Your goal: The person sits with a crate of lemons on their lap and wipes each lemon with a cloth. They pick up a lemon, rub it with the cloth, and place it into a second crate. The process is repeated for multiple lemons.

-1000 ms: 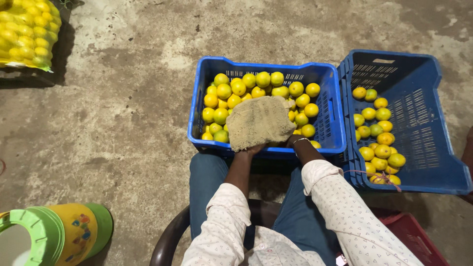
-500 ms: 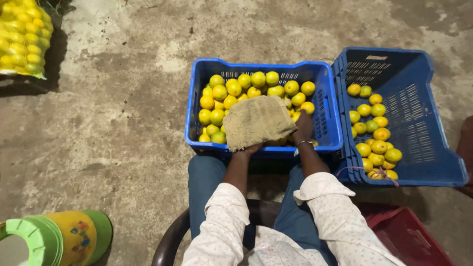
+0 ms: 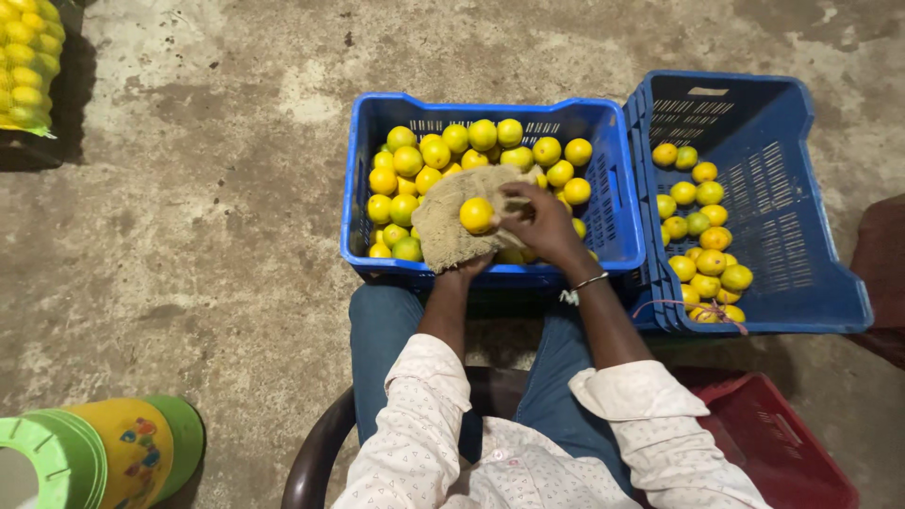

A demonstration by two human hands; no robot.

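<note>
A blue plastic crate [image 3: 353, 179] filled with yellow-green citrus fruit [image 3: 424, 160] stands on the floor in front of my knees. My left hand [image 3: 462, 269] is under a rough tan burlap cloth [image 3: 436, 226] and holds it up over the crate's near side. One yellow fruit [image 3: 476, 215] rests on top of the cloth. My right hand [image 3: 537, 221] reaches in from the right, fingertips closed against that fruit and the cloth's folded edge. A thin bangle [image 3: 592, 281] is on my right wrist.
A second blue crate [image 3: 801, 179] tilts against the first on the right, with several fruit [image 3: 702, 226] along its left side. A red crate [image 3: 782, 443] is at lower right. A net sack of fruit [image 3: 24, 66] sits top left, a green-and-yellow plastic container [image 3: 123, 443] bottom left. I sit on a dark chair [image 3: 316, 452].
My right hand came out from under the cloth, moved over the fruit and then left onto the cloth. A yellow fruit now lies on the cloth, which is bunched up.
</note>
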